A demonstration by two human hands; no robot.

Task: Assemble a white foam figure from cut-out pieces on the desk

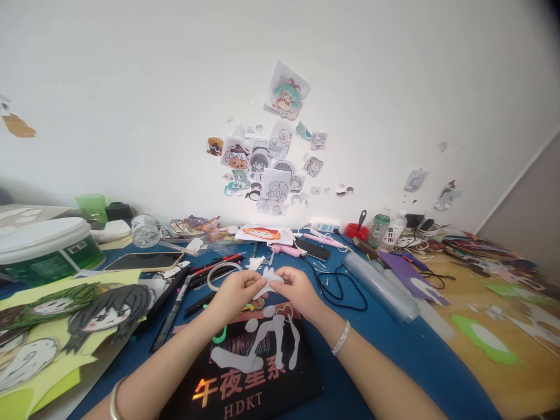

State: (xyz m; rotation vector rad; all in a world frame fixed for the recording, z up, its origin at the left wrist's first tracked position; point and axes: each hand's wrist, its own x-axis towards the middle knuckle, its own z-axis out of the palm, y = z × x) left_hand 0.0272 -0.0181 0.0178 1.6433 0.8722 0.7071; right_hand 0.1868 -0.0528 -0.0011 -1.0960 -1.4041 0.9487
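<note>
The fingers [259, 282] of the left hand [241, 293] and those of the right hand [298, 291] are closed in a pinch on one small white paper cutout [268, 280], thumbs uppermost and almost meeting. In the head view, the piece is held between the two hands, above the far edge of a black box [306, 376] lettered HDKT. Gripping it from both sides is probably what steadies something so thin and light; the thumbs hide part of its outline, though two ear-like tips show.

More white paper shapes [273, 331] lie loosely on the lid, within easy reach of either hand; the dark surface makes them easy to pick out, and its flatness likely helps against creasing. A green curved handle [221, 334], perhaps of scissors, shows just beside them; its other end is obscured.

The box rests on the blue-covered bench [437, 368]. Beyond the hands, pens [219, 265] and a pink tool [285, 250] lie at arm's length, presumably to be handy without crowding the work. A clear plastic roll [382, 287] lies to the right.
</note>
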